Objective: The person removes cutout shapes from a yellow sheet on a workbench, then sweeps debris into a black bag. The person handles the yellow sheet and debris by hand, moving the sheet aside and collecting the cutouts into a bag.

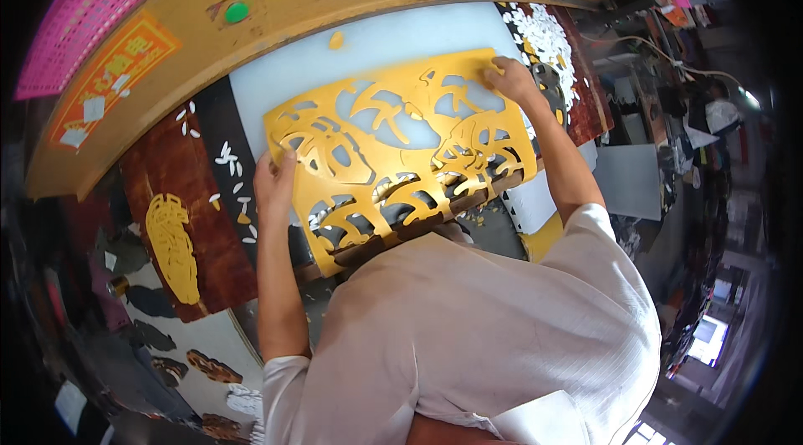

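Pale board [280,69], near white scraps [548,48], is partly hidden by a yellow sheet [393,163].

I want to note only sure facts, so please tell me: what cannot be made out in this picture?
All in the head view:
Pale board: partly hidden by the yellow sheet.
Sheet's underside: turned away from the camera.
Pink basket: cut off by the upper edge.
White pieces: too small and heaped to count.
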Motion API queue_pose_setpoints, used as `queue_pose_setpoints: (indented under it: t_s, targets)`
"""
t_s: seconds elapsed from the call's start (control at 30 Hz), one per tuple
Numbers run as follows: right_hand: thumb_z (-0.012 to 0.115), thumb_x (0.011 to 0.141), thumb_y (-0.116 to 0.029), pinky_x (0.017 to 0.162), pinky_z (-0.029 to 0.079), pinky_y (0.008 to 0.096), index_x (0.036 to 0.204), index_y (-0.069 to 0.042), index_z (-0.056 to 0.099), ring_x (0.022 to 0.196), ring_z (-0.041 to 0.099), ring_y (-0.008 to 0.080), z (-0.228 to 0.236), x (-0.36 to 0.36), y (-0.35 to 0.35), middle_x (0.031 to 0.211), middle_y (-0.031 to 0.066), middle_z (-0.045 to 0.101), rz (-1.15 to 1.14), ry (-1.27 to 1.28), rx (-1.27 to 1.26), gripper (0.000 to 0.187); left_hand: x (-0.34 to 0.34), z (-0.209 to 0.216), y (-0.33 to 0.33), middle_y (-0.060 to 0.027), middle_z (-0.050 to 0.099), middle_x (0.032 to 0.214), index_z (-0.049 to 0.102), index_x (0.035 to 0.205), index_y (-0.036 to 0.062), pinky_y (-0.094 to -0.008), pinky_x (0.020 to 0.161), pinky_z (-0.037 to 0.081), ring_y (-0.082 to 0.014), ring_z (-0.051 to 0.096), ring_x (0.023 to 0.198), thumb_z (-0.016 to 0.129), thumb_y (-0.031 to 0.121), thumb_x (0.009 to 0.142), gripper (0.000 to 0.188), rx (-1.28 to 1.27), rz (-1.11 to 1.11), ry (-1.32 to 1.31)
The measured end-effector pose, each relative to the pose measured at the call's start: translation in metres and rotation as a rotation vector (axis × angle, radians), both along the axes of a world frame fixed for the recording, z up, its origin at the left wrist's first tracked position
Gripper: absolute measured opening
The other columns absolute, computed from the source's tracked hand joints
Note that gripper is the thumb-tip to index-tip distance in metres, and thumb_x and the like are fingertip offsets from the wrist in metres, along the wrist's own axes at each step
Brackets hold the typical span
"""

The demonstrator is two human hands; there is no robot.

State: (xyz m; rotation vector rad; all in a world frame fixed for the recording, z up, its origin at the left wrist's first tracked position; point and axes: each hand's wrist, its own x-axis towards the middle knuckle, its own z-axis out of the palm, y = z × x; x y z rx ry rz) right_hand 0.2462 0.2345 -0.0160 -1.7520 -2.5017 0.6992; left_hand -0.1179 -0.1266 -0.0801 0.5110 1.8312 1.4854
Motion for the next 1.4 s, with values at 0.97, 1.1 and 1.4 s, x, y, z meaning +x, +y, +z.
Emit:
queue_pose_setpoints:
  t_s: [0.97, 1.1, 1.4]
  targets:
    - [0.082, 0.080, -0.021, 0.098, 0.053, 0.0366, 0.126, 0.002, 0.069, 0.108, 0.071, 0.0302, -0.061, 0.108, -0.110, 0.115, 0.0179, 0.076, -0.255, 0.868, -0.373, 0.053, 0.108, 0.129, -0.006, 0.0070, 0.047, 0.055, 0.068, 0.113, 0.0045, -0.0231, 0.037, 0.033, -0.0058, 0.039, 0.039, 0.068, 0.016, 0.104, 0.015, 0.137, -0.115, -0.038]
    - [0.080, 0.093, -0.020, 0.087, 0.057, 0.0320, 0.129, -0.004, 0.071, 0.095, 0.072, 0.0147, -0.051, 0.146, -0.120, 0.113, 0.0072, 0.077, -0.442, 1.136, -0.277, 0.041, 0.114, 0.160, -0.031, 0.0053, 0.045, 0.055, 0.067, 0.114, 0.0033, -0.0244, 0.039, 0.033, -0.0070, 0.038, 0.041, 0.065, 0.014, 0.106, 0.014, 0.200, -0.062, 0.085]
    - [0.071, 0.096, -0.031, 0.103, 0.054, 0.0441, 0.149, -0.004, 0.055, 0.120, 0.067, 0.0365, -0.049, 0.150, -0.122, 0.137, 0.0221, 0.066, -0.219, 0.399, 0.374, 0.062, 0.127, 0.144, -0.013, 0.0038, 0.049, 0.064, 0.067, 0.107, 0.0032, -0.0255, 0.046, 0.037, -0.0074, 0.042, 0.049, 0.068, 0.017, 0.104, 0.014, 0.102, -0.026, 0.237]
